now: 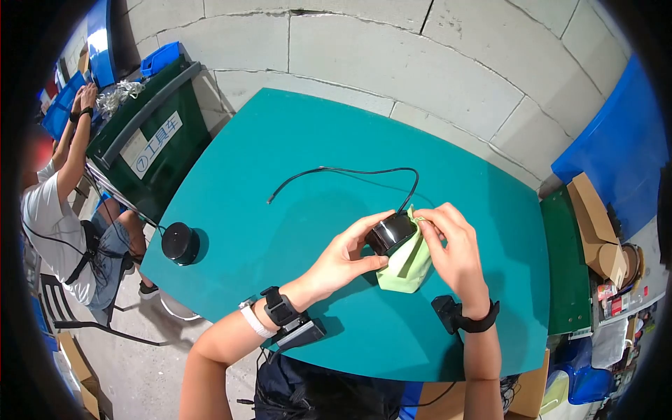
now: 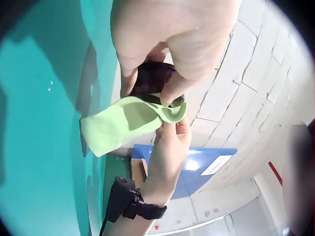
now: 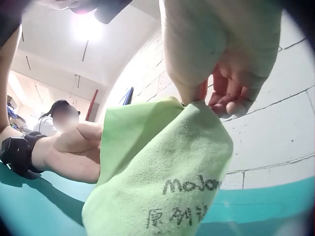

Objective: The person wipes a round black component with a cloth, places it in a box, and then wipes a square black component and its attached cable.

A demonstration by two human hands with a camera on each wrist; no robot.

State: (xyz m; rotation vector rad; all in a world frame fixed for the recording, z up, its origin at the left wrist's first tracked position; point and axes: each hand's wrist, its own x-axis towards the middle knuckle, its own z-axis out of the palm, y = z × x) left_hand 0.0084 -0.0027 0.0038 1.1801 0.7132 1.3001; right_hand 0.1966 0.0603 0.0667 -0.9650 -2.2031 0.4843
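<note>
right of centre in the head view, our left hand point(image 1: 343, 252) grasps the black cylinder point(image 1: 390, 235) at the mouth of the light-green pouch point(image 1: 406, 273); our right hand point(image 1: 453, 245) pinches its edge. the loose cable point(image 1: 364, 171) above could snag, tugging the cylinder askew.

blk cyl point(image 1: 179, 244) on grn tbl point(image 1: 315, 133)
</note>
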